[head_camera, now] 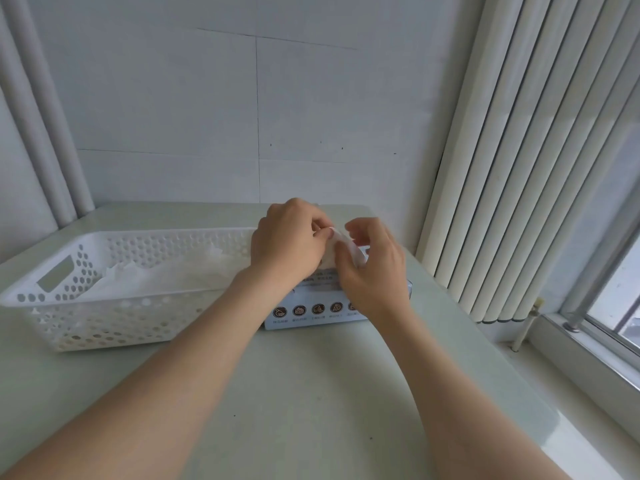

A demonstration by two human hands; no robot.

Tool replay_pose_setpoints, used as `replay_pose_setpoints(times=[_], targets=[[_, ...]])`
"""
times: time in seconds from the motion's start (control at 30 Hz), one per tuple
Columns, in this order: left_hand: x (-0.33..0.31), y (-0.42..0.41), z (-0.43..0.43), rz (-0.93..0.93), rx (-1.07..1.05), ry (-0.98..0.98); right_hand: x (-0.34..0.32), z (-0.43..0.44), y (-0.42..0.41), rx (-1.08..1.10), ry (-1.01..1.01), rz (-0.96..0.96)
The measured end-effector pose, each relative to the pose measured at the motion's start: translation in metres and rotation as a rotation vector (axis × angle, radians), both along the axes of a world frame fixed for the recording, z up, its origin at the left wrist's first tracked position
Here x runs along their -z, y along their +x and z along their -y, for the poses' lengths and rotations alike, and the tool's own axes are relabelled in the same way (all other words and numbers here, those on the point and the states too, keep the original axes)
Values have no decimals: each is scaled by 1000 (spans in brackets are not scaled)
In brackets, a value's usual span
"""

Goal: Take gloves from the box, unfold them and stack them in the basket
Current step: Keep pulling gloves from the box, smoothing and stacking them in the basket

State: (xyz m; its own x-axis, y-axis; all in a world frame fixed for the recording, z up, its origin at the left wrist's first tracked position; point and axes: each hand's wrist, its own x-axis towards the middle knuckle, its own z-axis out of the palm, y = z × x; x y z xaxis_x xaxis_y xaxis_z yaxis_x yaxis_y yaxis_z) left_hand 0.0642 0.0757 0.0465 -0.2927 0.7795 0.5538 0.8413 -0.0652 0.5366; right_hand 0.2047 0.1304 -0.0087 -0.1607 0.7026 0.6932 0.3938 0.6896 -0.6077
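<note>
A light blue glove box (pixel 304 311) with round brown icons on its front lies on the table, right of a white perforated basket (pixel 104 323). Thin clear gloves (pixel 166 275) lie spread flat inside the basket. Above the box, my left hand (pixel 289 242) and my right hand (pixel 372 268) both pinch a small folded clear glove (pixel 341 242) between them. Much of the box top is hidden behind my hands.
The pale green table (pixel 311 393) meets a white wall at the back. A white ribbed radiator (pixel 519 168) stands at the right, with a window sill (pixel 588 375) and window frame below it. Two white pipes (pixel 41 116) run up at the left.
</note>
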Motion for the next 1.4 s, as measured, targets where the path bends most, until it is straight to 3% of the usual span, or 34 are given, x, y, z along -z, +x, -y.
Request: replay_pose_setpoints(times=[0.27, 0.57, 0.83, 1.03, 1.23, 1.4], targets=[[-2, -4, -8, 113, 135, 33, 2, -1, -4, 41, -94, 149], [-5, -6, -3, 106, 194, -135, 0, 5, -2, 26, -72, 247], [-20, -22, -1, 116, 208, -31, -2, 0, -5, 59, 67, -46], [-20, -13, 4, 107, 247, -162, -10, 11, -5, 75, 149, -144], [-21, -12, 5, 158, 208, -153, -22, 23, -3, -128, 43, -194], [-35, -20, 14, 233, 365, -335, -33, 32, -3, -267, -181, -418]])
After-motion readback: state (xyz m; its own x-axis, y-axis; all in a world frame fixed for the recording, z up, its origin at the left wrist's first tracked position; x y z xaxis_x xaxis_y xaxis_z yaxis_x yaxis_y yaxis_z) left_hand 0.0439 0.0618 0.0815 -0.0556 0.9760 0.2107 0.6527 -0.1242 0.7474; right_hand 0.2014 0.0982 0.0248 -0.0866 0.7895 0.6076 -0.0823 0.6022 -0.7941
